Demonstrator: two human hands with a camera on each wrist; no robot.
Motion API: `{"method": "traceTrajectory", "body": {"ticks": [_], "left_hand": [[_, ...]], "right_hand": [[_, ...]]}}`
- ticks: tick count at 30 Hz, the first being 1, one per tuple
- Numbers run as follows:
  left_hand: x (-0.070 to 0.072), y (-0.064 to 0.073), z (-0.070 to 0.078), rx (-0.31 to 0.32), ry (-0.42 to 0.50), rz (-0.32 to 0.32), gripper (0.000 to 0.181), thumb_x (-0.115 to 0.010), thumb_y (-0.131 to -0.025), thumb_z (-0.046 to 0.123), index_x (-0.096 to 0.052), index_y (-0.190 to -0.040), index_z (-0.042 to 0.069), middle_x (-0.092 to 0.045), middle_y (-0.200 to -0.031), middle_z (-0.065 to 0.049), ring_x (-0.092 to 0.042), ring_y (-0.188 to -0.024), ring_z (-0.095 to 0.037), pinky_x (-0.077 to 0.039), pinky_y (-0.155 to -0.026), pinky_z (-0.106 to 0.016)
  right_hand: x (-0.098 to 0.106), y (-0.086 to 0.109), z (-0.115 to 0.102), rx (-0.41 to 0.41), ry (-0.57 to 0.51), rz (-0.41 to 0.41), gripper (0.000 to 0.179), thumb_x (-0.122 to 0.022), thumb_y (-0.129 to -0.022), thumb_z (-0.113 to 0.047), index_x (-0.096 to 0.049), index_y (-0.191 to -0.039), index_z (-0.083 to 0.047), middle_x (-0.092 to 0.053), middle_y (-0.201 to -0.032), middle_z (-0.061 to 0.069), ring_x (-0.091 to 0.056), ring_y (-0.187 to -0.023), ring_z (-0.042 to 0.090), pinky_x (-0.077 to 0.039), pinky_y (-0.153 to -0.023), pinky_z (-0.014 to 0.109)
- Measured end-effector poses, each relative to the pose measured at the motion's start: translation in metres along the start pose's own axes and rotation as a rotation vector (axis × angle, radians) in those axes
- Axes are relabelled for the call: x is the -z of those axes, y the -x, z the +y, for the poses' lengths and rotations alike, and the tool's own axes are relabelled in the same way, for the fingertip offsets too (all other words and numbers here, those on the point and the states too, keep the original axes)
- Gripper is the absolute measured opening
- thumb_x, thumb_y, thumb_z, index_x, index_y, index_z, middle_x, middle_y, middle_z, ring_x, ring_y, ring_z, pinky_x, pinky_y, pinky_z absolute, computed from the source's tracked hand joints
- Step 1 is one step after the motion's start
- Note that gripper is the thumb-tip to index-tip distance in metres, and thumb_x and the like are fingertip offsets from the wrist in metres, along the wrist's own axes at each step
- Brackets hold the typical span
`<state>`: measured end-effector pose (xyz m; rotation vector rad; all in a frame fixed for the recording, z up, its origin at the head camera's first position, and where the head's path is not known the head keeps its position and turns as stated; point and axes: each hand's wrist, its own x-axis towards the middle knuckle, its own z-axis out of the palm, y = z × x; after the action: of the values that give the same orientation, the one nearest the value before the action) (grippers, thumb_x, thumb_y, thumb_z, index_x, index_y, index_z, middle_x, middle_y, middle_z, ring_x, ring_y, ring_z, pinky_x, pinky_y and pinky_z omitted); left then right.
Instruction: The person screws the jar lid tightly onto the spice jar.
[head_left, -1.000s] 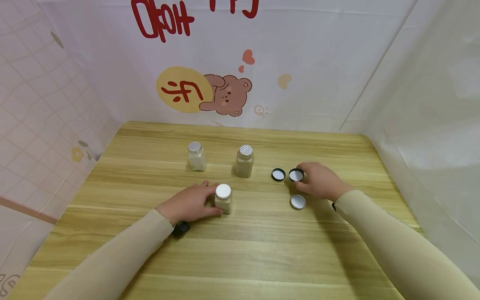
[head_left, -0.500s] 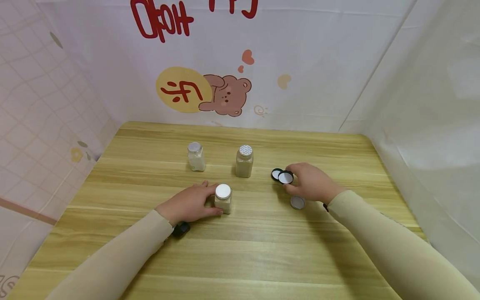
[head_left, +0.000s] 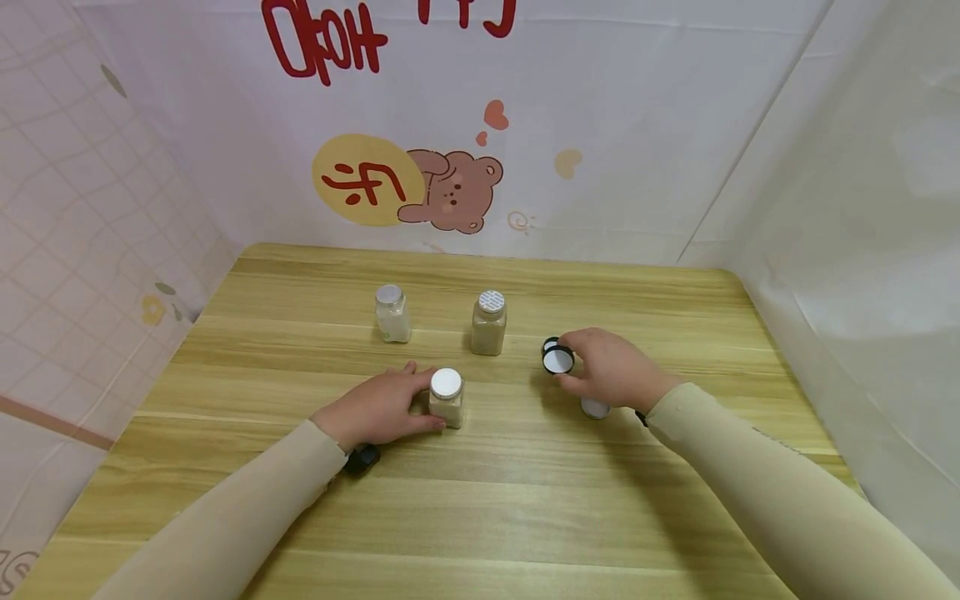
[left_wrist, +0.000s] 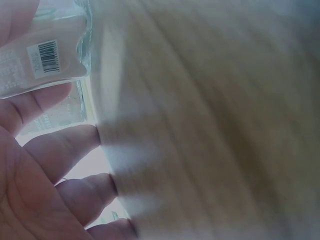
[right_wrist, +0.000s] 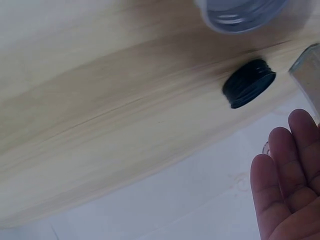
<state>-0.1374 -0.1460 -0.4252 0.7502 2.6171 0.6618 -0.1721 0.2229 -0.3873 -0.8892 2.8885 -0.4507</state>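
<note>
My left hand (head_left: 381,407) grips a square glass jar (head_left: 447,408) between thumb and forefinger. The jar stands upright with a plain white top and pale powder inside. In the left wrist view a barcode label shows on the jar (left_wrist: 30,62). Pinched in my right hand (head_left: 613,367) is a black-rimmed lid (head_left: 558,361), its white inner face upward. It overlaps a second black lid (head_left: 551,342) behind it in the head view. That black lid (right_wrist: 249,83) rests on the table in the right wrist view. A silver-grey lid (head_left: 596,409), partly hidden by my right hand, lies nearby.
Two more square jars stand farther back: one with a silver-grey top (head_left: 393,318), one with a patterned white top (head_left: 490,327). The wooden table (head_left: 480,525) meets a printed white sheet (head_left: 615,108) at the back. Plain white sheeting (head_left: 862,208) rises on the right.
My right hand has carried the black lid leftward and slightly nearer, from beside the other black lid to overlapping it in view. My left hand stays on the jar.
</note>
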Motion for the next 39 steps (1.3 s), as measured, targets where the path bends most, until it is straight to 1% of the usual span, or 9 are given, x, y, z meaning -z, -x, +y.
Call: {"method": "traceTrajectory", "body": {"ticks": [5, 10, 17, 26, 32, 39], "left_hand": [[0.000, 0.001, 0.000, -0.001, -0.002, 0.002, 0.075, -0.076, -0.094, 0.052, -0.050, -0.157, 0.022, -0.057, -0.155, -0.009, -0.038, -0.150, -0.055, -0.030, -0.124, -0.066], [0.000, 0.000, 0.000, 0.003, -0.010, 0.002, 0.076, -0.076, -0.094, 0.053, -0.049, -0.158, 0.022, -0.057, -0.155, -0.011, -0.038, -0.150, -0.054, -0.031, -0.124, -0.066], [-0.001, 0.000, -0.001, 0.003, -0.010, -0.001, 0.076, -0.076, -0.095, 0.052, -0.050, -0.158, 0.020, -0.056, -0.156, -0.012, -0.038, -0.150, -0.054, -0.030, -0.124, -0.066], [-0.002, -0.002, -0.004, -0.004, -0.015, 0.000, 0.077, -0.075, -0.095, 0.054, -0.048, -0.159, 0.023, -0.057, -0.156, -0.012, -0.038, -0.150, -0.054, -0.031, -0.123, -0.067], [-0.001, -0.002, -0.003, -0.007, -0.010, 0.004, 0.076, -0.076, -0.094, 0.053, -0.049, -0.158, 0.022, -0.057, -0.156, -0.011, -0.038, -0.150, -0.054, -0.031, -0.123, -0.067], [-0.001, -0.001, -0.001, -0.005, -0.007, 0.006, 0.075, -0.077, -0.094, 0.051, -0.050, -0.157, 0.021, -0.058, -0.154, -0.011, -0.038, -0.149, -0.055, -0.031, -0.123, -0.067]], "right_hand": [[-0.004, -0.002, -0.002, 0.047, 0.006, 0.023, 0.027, -0.077, -0.091, -0.022, -0.070, -0.112, -0.008, -0.073, -0.103, 0.000, -0.071, -0.101, 0.026, -0.057, -0.094, 0.047], [-0.006, -0.005, -0.005, 0.084, 0.022, 0.042, 0.030, -0.077, -0.089, -0.023, -0.070, -0.114, -0.007, -0.074, -0.104, 0.001, -0.071, -0.103, 0.027, -0.058, -0.095, 0.046], [-0.004, -0.006, -0.016, 0.109, 0.036, 0.043, 0.033, -0.079, -0.089, -0.025, -0.071, -0.114, -0.006, -0.074, -0.105, 0.003, -0.071, -0.104, 0.026, -0.058, -0.096, 0.046], [0.001, -0.010, -0.035, 0.121, 0.035, 0.025, 0.033, -0.080, -0.090, -0.026, -0.070, -0.114, -0.006, -0.073, -0.104, 0.001, -0.070, -0.105, 0.025, -0.057, -0.096, 0.045], [0.000, -0.013, -0.044, 0.146, 0.052, 0.030, 0.033, -0.079, -0.089, -0.028, -0.071, -0.113, -0.007, -0.073, -0.103, 0.001, -0.070, -0.106, 0.025, -0.057, -0.097, 0.043], [-0.006, -0.018, -0.051, 0.204, 0.055, 0.057, 0.026, -0.079, -0.089, -0.028, -0.070, -0.107, -0.012, -0.071, -0.097, -0.005, -0.069, -0.099, 0.021, -0.057, -0.092, 0.041]]}}
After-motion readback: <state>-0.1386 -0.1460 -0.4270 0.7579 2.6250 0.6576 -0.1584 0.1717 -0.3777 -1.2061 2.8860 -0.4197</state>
